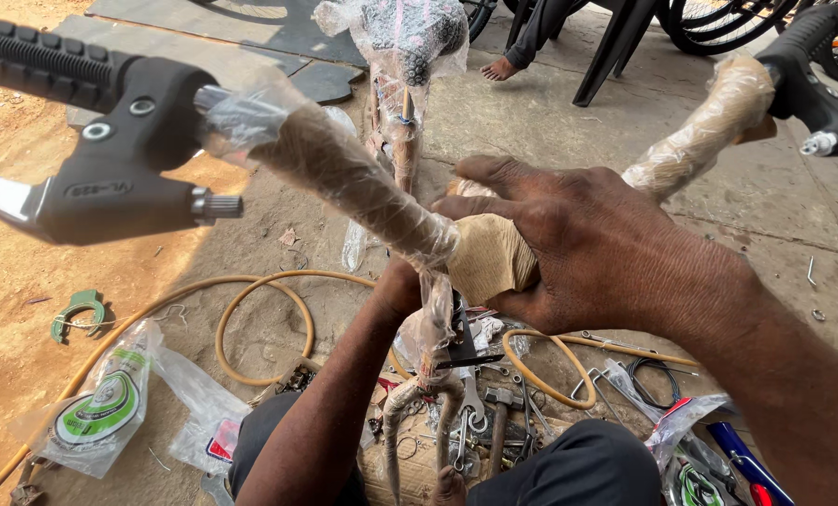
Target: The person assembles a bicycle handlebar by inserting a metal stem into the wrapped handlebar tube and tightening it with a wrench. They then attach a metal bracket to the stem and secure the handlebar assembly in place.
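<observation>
- Up close, a bike handlebar [363,192] wrapped in brown paper and clear plastic is seen across the picture.
- The right hand [578,248] is laid over the middle of the bar, with the fingers curled around the paper wrap [489,258] and the grip closed on it.
- The left hand [400,286] is held under the bar and is mostly hidden; how far its fingers are open cannot be told.
- A black brake lever [110,159] is fixed on the near end of the bar, at the left.
- A yellow hose [260,286] is looped on the ground below.
- A hammer [499,417] and spanners [471,398] are spread between the knees.
- A plastic bag [110,408] is lying on the dirt at the left.
</observation>
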Tool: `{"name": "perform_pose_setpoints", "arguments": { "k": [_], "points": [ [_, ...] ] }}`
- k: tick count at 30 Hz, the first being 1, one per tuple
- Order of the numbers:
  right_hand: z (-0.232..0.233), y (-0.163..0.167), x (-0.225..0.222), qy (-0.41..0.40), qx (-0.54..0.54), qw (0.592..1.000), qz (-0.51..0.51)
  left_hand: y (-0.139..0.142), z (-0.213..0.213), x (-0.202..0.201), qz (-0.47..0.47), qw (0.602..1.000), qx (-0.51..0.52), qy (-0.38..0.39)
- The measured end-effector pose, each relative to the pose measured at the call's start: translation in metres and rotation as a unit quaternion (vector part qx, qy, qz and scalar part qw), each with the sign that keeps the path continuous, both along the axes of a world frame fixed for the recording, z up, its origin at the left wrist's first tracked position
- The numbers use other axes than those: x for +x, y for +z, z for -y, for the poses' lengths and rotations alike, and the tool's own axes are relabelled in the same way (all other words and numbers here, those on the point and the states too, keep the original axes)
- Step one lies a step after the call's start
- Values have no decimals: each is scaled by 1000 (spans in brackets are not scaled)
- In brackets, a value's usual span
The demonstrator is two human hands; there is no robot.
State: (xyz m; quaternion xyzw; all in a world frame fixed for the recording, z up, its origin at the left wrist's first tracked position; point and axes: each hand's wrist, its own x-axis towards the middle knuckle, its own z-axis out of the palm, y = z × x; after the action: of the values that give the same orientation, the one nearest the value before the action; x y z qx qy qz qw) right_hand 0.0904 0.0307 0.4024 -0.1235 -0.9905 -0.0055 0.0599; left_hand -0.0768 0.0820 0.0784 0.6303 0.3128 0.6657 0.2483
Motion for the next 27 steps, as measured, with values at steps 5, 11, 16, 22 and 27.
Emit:
{"name": "perform_pose_setpoints", "arguments": {
  "k": [5, 11, 16, 22, 27],
  "points": [
    [3, -6, -11, -55, 91, 994, 10, 27, 9, 2, 166, 972, -153, -70],
    [5, -15, -12, -124, 26, 986, 105, 63, 35, 11, -9, 997, -67, 24],
    [6, -15, -6, -89, 43, 993, 71, 70, 40, -11, 3, 978, -189, -91],
    [0, -20, -1, -141, 20, 987, 80, 75, 41, -33, 109, 953, -222, -174],
    [-6, -28, 12, -179, 15, 981, 76, 78, 54, -14, -47, 953, -257, -151]
  ]
}}
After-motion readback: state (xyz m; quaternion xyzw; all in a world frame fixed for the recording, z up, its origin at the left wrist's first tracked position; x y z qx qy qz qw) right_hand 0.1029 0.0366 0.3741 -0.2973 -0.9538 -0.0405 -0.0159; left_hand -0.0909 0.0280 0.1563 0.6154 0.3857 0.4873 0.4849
